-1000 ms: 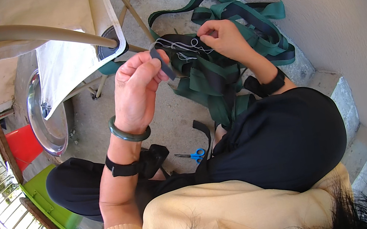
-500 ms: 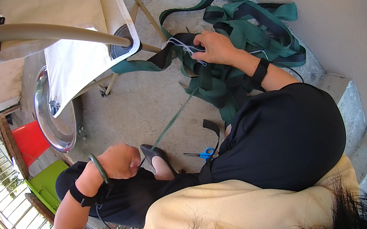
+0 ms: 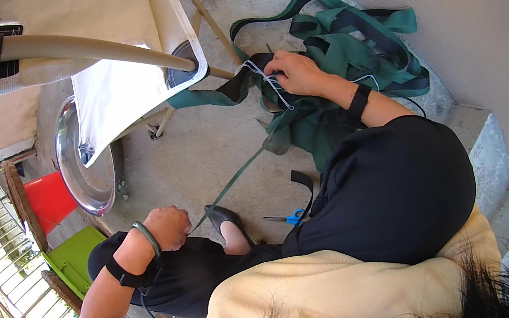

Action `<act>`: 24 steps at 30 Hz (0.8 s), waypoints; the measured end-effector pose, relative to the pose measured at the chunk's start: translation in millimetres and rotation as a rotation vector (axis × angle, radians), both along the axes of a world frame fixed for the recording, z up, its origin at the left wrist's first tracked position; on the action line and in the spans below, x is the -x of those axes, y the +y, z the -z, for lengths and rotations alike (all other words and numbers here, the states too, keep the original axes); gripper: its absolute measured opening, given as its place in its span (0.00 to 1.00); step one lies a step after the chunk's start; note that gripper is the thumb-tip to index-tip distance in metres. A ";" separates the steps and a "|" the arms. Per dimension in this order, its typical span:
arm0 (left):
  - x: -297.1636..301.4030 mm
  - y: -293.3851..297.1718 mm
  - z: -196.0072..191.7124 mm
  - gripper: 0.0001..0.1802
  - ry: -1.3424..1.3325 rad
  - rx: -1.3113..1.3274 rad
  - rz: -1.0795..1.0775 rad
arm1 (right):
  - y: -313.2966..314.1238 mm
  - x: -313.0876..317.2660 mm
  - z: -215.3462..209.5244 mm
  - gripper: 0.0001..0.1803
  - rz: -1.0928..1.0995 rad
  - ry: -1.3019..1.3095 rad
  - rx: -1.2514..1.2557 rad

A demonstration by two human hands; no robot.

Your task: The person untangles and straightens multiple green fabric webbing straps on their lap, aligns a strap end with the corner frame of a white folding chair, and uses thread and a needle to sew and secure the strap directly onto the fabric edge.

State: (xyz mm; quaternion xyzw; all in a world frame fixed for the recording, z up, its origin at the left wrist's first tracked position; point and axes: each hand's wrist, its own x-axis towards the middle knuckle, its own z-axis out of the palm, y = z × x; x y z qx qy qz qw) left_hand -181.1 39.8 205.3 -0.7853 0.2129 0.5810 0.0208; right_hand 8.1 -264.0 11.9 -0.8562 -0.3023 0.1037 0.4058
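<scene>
Left fingers [image 3: 179, 225] closed around strap [image 3: 231, 181] | right fingers [image 3: 273, 65] bent at cord [image 3: 286, 100], grip unclear | one length extended; pile [image 3: 335, 56] apparently left unsorted

Watching remotely, I lose the green strap [image 3: 237, 175] inside the closed left hand [image 3: 169, 228]; whether the right hand [image 3: 297, 75] grips the white cord [image 3: 261, 73], I cannot tell. A cream chair [image 3: 101, 22], cropped above, partly hides a metal basin [image 3: 95, 181].
</scene>
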 end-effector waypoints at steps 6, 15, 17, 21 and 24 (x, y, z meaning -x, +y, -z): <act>-2.0 22.7 10.5 0.05 -0.076 0.043 -0.085 | 0.0 -0.3 -8.4 0.05 0.020 -0.024 -0.036; -22.6 43.3 23.1 0.08 -0.083 -0.303 0.011 | -39.8 -27.5 -112.1 0.06 0.165 0.419 -0.479; -18.6 42.6 20.4 0.10 -0.050 -0.332 0.004 | -35.9 -24.6 -159.8 0.05 0.163 0.713 -0.681; -34.4 6.3 27.6 0.22 -0.243 0.229 -0.098 | -58.3 -27.3 -231.9 0.05 0.067 0.763 -0.665; -65.0 -64.1 -0.2 0.23 -0.513 0.715 -0.359 | -64.8 -23.0 -278.7 0.06 0.003 0.537 -0.493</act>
